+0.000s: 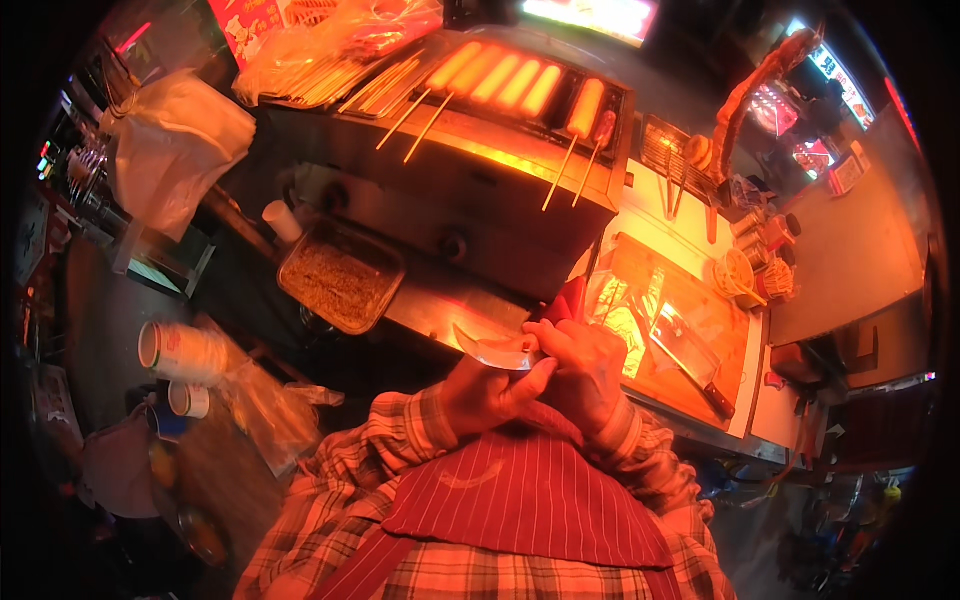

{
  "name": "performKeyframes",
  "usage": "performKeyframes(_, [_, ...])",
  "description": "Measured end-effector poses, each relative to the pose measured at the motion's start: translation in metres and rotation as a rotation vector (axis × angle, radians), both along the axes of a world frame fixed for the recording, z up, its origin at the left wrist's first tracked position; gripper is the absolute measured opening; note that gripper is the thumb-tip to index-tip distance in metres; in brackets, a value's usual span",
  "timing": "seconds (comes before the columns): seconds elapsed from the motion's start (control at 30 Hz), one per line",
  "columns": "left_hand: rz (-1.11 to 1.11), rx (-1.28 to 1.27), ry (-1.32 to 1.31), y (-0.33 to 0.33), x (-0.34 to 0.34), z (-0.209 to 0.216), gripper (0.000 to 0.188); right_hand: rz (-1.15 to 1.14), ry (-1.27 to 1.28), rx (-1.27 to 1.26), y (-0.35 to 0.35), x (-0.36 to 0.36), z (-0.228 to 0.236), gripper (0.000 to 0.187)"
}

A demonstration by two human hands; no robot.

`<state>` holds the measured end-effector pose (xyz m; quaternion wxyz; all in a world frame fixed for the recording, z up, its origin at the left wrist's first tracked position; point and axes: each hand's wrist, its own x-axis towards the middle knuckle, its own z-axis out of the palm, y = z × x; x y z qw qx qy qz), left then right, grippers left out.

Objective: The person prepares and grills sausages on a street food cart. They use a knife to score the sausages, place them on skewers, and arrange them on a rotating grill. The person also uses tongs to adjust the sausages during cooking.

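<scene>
1. Between both sets of fingers, close to the chest, the left hand pinches a small pale wrapper.
2. The right hand curls clenched beside it; keep the pull gentle and steady.
3. Beyond the fingers, the cleaver lies on the cutting board; keep hands away.

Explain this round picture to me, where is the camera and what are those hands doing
The camera sits on a person's head and looks down through a fisheye lens, so edges bend. The plaid sleeves below are that person's own arms. Both hands meet at chest height: the left hand and right hand grip a small pale wrapper; what it is exactly I cannot tell. Ahead is a hot roller grill with skewered sausages, a tray of crumbs, and a cleaver on a cutting board.
</scene>
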<state>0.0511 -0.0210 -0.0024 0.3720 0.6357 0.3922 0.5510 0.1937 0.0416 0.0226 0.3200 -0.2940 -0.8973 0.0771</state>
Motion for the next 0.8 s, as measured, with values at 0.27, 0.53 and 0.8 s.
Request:
performKeyframes(0.27, [-0.09, -0.09, -0.164, 0.004, -0.007, 0.02, 0.014, 0.061, -0.014, -0.237, 0.008, 0.004, 0.008, 0.043])
performKeyframes(0.53, [-0.019, -0.194, -0.848, 0.014, -0.004, -0.013, 0.025, 0.141, 0.43, -1.041, -0.011, -0.002, -0.013, 0.063])
performKeyframes(0.8, [0.014, -0.174, -0.434, 0.02, -0.04, 0.013, 0.027, 0.302, 0.544, -1.662, 0.004, 0.03, -0.004, 0.042])
